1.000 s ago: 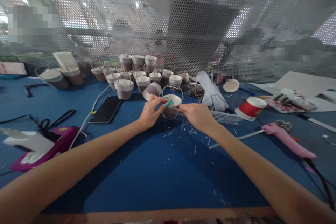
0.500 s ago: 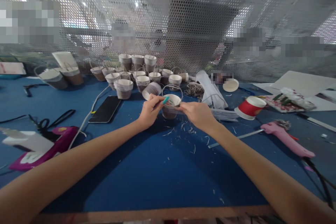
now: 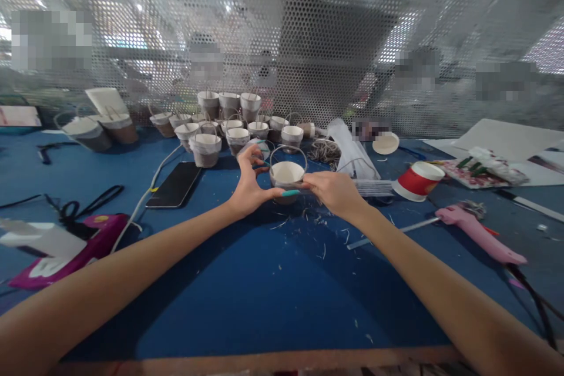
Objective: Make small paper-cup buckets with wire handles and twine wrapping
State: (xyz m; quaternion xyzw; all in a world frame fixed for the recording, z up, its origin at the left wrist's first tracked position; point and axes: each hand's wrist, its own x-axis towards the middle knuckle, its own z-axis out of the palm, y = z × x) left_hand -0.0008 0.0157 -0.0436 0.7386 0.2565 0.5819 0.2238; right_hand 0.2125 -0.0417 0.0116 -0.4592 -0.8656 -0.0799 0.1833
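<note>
Steadying small basket (image 3: 287, 173) at middle of counter (image 3: 247, 294) looks like step in hand. From left: flat, glossy black phone (image 3: 176, 185); left hand (image 3: 249, 189), open, curved round basket's left, contact hard to tell; basket upright, pale lining, grey-brown lower wall, thin arched handle (image 3: 288, 147); right hand (image 3: 332, 191) pinching right rim; smooth red-and-white cup (image 3: 416, 181); pink plastic glue gun (image 3: 480, 232). Next move seems to call for light pressure.

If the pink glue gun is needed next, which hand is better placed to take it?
Probably the right hand: it is nearer the pink glue gun; the left hand is left of the small basket.
</note>
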